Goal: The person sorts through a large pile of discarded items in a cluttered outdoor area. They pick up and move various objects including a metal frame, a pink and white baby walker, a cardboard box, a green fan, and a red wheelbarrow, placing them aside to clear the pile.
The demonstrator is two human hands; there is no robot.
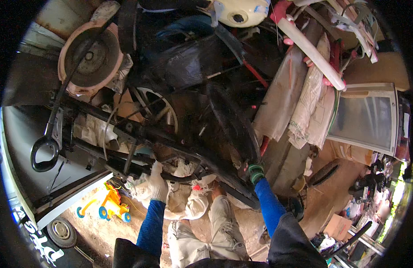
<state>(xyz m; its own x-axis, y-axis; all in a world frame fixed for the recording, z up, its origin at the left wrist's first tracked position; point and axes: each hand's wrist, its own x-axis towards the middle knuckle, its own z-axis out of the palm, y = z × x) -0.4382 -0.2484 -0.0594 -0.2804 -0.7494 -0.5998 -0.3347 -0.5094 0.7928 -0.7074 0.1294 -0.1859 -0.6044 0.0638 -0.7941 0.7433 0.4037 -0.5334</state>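
A long black metal frame (170, 142) of tubes and bars slants across in front of me, from the upper left down to the right. My left hand (158, 184), in a white knit glove, is closed around its lower tube. My right hand (254, 172), in a dark glove with a green cuff, is closed at the frame's right end, beside a curved black fender-like piece (231, 116); its fingers are partly in shadow. A whitish cloth sack (184, 201) lies under the frame between my arms, close to my knees.
A spoked wheel (159, 107) is behind the frame. A round pinkish basin-like thing (88, 58) stands upper left. A yellow toy vehicle (110, 203) and a car wheel (62, 232) are lower left. Rolled sacks (307, 107) and a framed glass panel (367, 118) stand right.
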